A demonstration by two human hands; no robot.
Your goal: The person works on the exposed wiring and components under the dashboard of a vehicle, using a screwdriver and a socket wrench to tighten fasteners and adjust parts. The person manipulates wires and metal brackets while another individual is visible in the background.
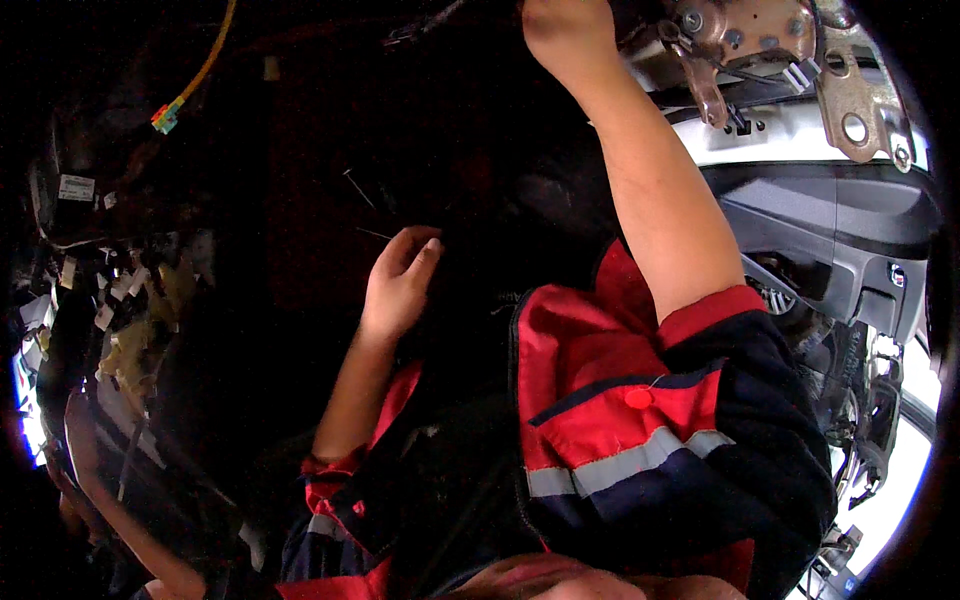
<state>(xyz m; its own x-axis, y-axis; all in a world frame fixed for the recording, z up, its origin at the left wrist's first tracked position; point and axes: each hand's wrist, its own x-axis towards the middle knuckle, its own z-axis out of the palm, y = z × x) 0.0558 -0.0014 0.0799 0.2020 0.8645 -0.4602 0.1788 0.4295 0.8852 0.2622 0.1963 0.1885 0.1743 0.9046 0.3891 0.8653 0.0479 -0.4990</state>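
Note:
My left hand (400, 275) is in the dark middle of the view, fingers curled and thumb pressed against them. A thin metal rod (373, 233) sticks out to the left beside its knuckles; whatever lies between the fingertips is too dark to make out. Just above, a second thin pale rod (358, 188) slants in the shadow. My right arm reaches up to the top edge, where my right hand (570, 35) is bent beside a brown metal bracket assembly (755, 30). Its fingers are hidden or cut off by the frame, so any grip cannot be seen.
A yellow cable with a coloured connector (167, 116) hangs at upper left. Loose wiring with pale tags (125, 290) crowds the left side. Another person's bare arm (135, 530) shows at lower left. On the right are a grey door panel (800, 215) and a bracket with holes (855, 110).

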